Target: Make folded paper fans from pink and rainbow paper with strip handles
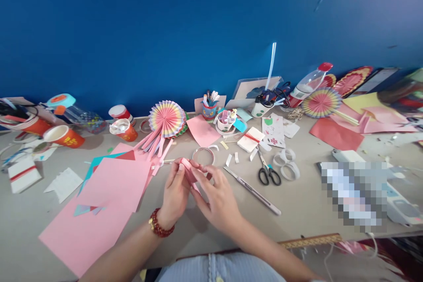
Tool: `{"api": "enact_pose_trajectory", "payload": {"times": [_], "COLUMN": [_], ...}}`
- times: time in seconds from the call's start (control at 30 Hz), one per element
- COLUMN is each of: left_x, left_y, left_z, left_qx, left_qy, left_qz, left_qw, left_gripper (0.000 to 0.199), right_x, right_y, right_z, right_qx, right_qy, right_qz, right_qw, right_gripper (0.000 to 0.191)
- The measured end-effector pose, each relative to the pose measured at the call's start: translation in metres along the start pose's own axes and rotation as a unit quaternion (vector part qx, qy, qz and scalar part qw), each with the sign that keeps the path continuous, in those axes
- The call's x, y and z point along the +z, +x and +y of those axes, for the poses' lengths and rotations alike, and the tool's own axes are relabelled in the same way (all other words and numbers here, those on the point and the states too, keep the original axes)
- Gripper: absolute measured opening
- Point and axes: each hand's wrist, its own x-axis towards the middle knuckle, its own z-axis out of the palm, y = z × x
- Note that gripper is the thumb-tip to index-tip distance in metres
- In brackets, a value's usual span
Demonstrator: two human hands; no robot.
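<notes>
A small folded piece of pink paper is held up over the near middle of the table. My left hand pinches its left side, with a beaded bracelet at the wrist. My right hand grips the paper from the right, fingers closed on its upper edge. Part of the paper is hidden behind the fingers. Just behind the hands lies a roll of clear tape. To the right are a craft knife and black-handled scissors.
Pink paper sheets spread to the left. Pleated paper fans, orange paper cups and a tilted plastic bottle stand along the blue wall. White tape rolls and a blurred-out device lie right.
</notes>
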Motion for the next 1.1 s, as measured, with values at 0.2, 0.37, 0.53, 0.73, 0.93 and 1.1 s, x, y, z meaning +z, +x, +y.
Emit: {"api": "enact_pose_trajectory", "payload": {"times": [0.2,0.37,0.53,0.73,0.93,1.1], "left_x": [-0.008,-0.026,-0.041,-0.04,-0.04,-0.036], "left_y": [0.011,0.033,0.039,0.029,0.026,0.03], "left_z": [0.01,0.053,0.1,0.128,0.134,0.121], "left_qx": [-0.004,0.141,0.27,0.37,0.354,0.329], "left_qy": [-0.003,0.02,0.041,0.112,0.115,0.115], "left_qz": [0.017,0.049,0.052,0.073,0.072,0.026], "left_qw": [1.0,0.989,0.961,0.919,0.925,0.937], "left_gripper": [0.015,0.019,0.02,0.018,0.015,0.017], "right_x": [0.008,-0.008,-0.032,-0.04,-0.012,0.04], "right_y": [-0.007,-0.011,0.013,0.044,0.065,0.114], "right_z": [-0.002,0.015,0.055,0.071,0.06,0.037], "right_qx": [-0.038,-0.068,-0.026,-0.026,-0.086,-0.128], "right_qy": [0.003,0.047,-0.001,-0.017,-0.053,-0.092], "right_qz": [-0.044,-0.036,-0.049,-0.029,-0.144,-0.208], "right_qw": [0.998,0.996,0.998,0.999,0.984,0.965], "right_gripper": [0.068,0.039,0.019,0.017,0.016,0.021]}}
